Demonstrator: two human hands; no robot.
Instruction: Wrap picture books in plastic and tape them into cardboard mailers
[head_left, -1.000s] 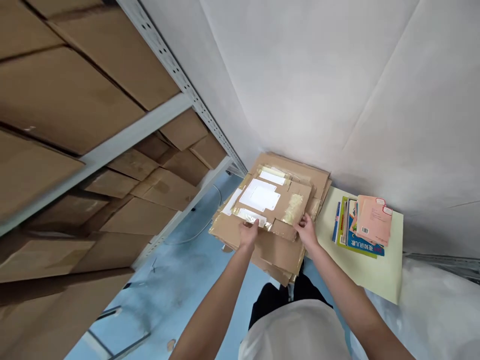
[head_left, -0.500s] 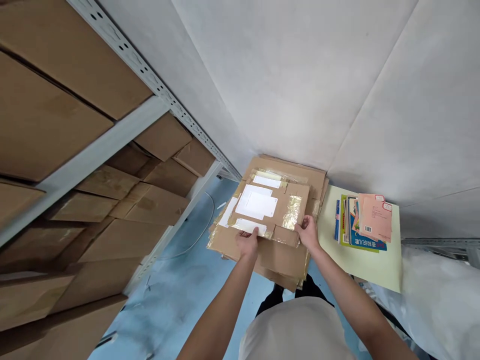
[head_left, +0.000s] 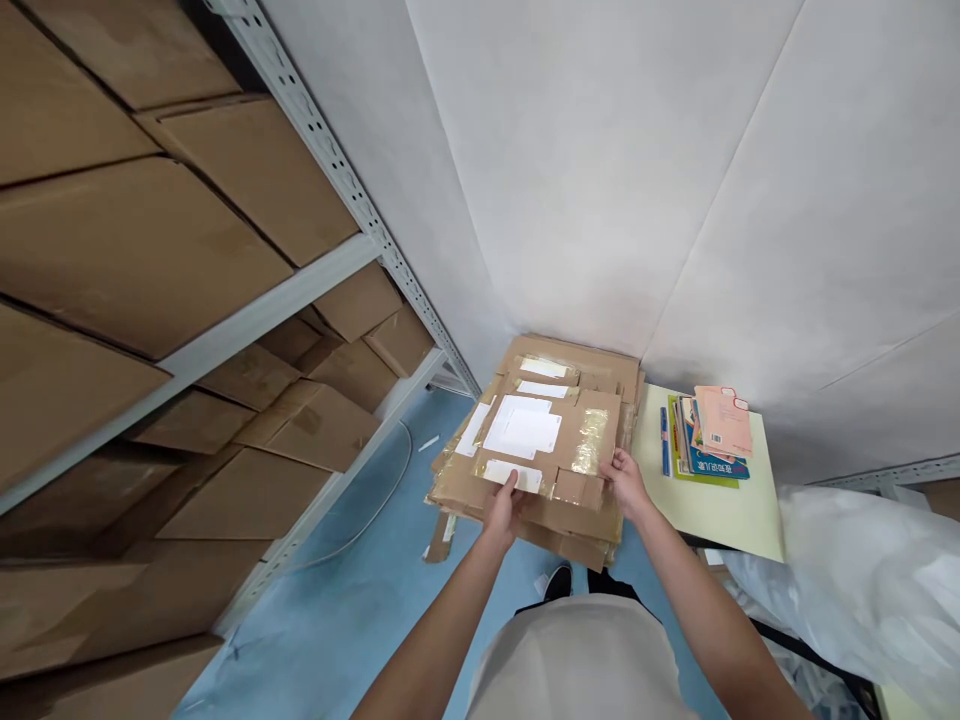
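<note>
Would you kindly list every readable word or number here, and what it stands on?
"夜知识儿歌": blue book, upside down; red characters beside it too blurred.
Pink booklet: print and barcode too small to read.
White labels on cardboard: marks too small to read.

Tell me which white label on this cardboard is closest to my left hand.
The lower strip label along the near edge of the top cardboard sheet, partly covered by your left hand; the big central label and others lie farther away.

- A plain, pale shirt (head_left: 581,660), with soft folds
- Two bare arms (head_left: 439,625), all the way down to the fingers
- Black pants (head_left: 611,583), just a little bit showing
- A black shoe (head_left: 558,580) with a pale edge
</note>
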